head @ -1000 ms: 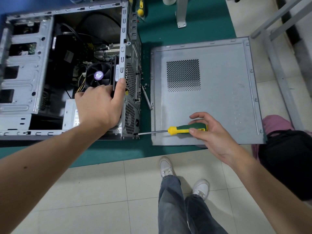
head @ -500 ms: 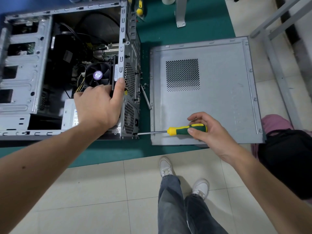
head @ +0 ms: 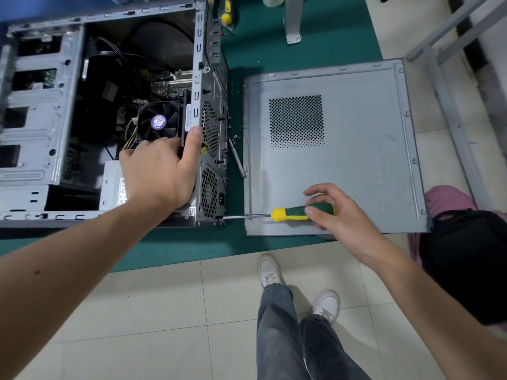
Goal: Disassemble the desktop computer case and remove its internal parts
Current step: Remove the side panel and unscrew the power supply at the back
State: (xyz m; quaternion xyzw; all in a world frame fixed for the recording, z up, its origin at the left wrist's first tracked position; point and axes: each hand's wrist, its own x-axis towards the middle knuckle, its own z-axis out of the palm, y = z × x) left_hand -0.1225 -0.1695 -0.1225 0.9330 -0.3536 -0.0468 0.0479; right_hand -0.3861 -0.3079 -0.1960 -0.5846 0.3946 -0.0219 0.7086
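- The right hand (head: 340,215) has regripped the screwdriver (head: 301,212): where its fingers wrapped the green handle half a second ago, the index finger now lifts off and only thumb and remaining fingertips pinch it, a re-grip between turns.
- The screwdriver's tip remains at the computer case (head: 109,119)'s near rear corner, as before, so I judge that screw still not fully out.
- The left hand (head: 162,171) has not shifted; its grip clasps the case's rear frame edge, thumb up along it, steadying.
- Beside the case, on its rear side, the removed side panel (head: 356,133) lies flat, unmoved.
- Inside the case, the fan (head: 159,122) and power supply (head: 112,185) remain mounted.
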